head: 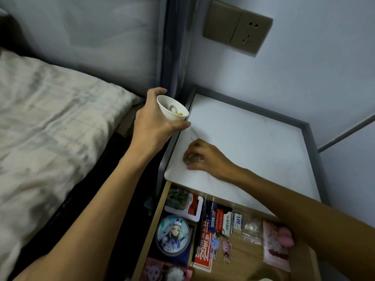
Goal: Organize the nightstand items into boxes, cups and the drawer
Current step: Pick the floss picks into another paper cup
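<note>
We hold the cup (172, 110) clamped in our left hand (154, 126). Just right of it, our right hand (205, 157) pinches a small item (193, 158) on the nightstand (253, 138); the drawer (249, 260) stands open below.

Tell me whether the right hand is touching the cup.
Apart. The head view shows the right hand down on the nightstand top, with bare white surface between it and the cup, which the left hand grips.
</note>
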Motion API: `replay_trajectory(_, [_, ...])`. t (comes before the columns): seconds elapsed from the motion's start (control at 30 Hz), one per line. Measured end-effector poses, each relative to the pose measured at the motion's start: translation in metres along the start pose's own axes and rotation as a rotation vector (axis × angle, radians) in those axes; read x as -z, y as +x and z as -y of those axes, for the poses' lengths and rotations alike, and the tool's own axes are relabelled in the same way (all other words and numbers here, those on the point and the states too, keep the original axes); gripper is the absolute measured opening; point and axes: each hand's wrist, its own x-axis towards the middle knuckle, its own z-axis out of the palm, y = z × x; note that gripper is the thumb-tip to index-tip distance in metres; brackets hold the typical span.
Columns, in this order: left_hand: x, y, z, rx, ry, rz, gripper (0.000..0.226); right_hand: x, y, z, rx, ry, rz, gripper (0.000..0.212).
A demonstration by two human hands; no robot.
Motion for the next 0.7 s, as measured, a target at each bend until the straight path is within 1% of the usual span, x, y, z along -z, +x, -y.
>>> replay_trajectory(0.1, [-0.007, -0.006, 0.000, -0.020, 0.027, 0.057, 0.086, 0.000, -0.014, -0.006, -0.075, 0.015, -0.076, 0.013])
replay_trajectory(0.23, [-0.019, -0.015, 0.000, -0.044, 0.067, 0.121, 0.088, 0.007, -0.027, -0.005, -0.133, -0.088, -0.095, 0.009])
replay_trajectory(0.33, [-0.026, -0.019, 0.000, -0.058, 0.082, 0.162, 0.089, 0.017, -0.035, -0.007, -0.175, -0.249, -0.063, 0.012])
replay_trajectory(0.4, [-0.031, -0.023, 0.000, -0.075, 0.102, 0.186, 0.089, 0.022, -0.041, -0.010, -0.237, -0.347, -0.029, 0.015])
replay_trajectory(0.5, [-0.038, -0.030, -0.001, -0.087, 0.120, 0.222, 0.089, 0.030, -0.049, -0.011, -0.307, -0.449, 0.027, 0.015])
replay_trajectory(0.6, [-0.044, -0.037, -0.003, -0.107, 0.136, 0.264, 0.091, 0.035, -0.055, -0.013, -0.372, -0.425, 0.019, 0.015])
replay_trajectory(0.7, [-0.048, -0.042, -0.006, -0.124, 0.151, 0.288, 0.092, 0.045, -0.061, -0.014, -0.472, -0.272, -0.073, 0.011])
